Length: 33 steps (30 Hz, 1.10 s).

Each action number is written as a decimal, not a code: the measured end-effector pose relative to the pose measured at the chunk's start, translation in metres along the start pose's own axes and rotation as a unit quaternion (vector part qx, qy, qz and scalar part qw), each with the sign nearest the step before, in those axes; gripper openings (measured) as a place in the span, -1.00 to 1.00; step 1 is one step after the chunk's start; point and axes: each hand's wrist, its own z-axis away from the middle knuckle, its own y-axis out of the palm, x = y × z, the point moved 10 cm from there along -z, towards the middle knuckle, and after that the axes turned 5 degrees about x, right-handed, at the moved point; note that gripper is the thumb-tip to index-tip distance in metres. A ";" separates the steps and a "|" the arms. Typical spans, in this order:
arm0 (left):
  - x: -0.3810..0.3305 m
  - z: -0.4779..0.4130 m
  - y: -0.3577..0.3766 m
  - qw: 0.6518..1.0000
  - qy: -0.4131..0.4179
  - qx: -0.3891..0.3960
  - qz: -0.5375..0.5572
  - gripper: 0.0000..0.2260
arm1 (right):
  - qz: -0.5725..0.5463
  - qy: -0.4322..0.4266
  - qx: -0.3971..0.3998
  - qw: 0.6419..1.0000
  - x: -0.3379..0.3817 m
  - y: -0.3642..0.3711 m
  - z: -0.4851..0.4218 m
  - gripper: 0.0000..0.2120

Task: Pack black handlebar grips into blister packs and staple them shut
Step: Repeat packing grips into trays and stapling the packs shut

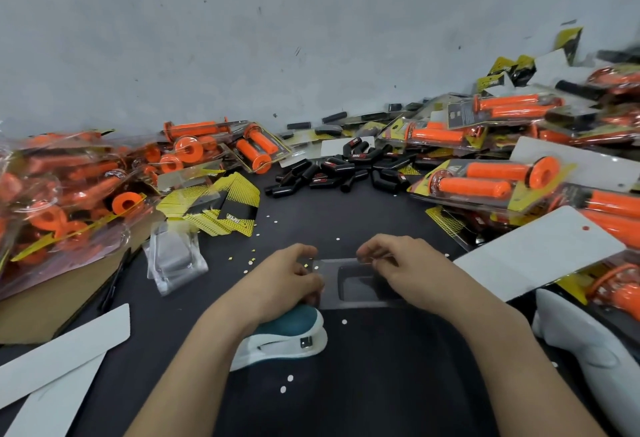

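A single wide-angle head-worn view looks forward and down, close over the dark desk point(363, 384), with a wall point(242, 38) filling the upper frame.

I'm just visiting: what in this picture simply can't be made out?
Head view only:
- Logos on the black grips: too small to read.
- Stapler: rear hidden under the left forearm.
- White object at lower right: cut off by frame edge.
- Left hand fingertips on the blister pack: hidden behind its knuckles.

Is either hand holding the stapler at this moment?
No, the left hand and right hand pinch the clear blister pack; the stapler lies beneath the left wrist.
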 end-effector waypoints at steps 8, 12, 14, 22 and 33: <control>-0.005 -0.047 -0.050 0.989 -0.013 -0.069 -0.131 -0.72 | -0.055 -0.003 -0.023 0.998 -0.008 -0.010 -0.005 -0.79; -0.019 -0.108 -0.088 0.953 -0.019 -0.150 -0.263 -0.56 | -0.065 0.006 -0.062 0.996 -0.013 -0.020 -0.005 -0.80; -0.014 -0.137 -0.099 0.939 -0.039 -0.152 -0.307 -0.57 | -0.062 0.003 -0.072 0.995 -0.015 -0.023 -0.004 -0.81; -0.011 -0.208 -0.117 0.904 -0.060 -0.142 -0.399 -0.50 | -0.044 -0.004 -0.105 0.993 -0.018 -0.037 -0.004 -0.77; -0.052 -0.209 -0.117 0.867 0.002 -0.230 -0.442 -0.74 | -0.029 -0.011 -0.140 0.990 -0.025 -0.049 -0.002 -0.76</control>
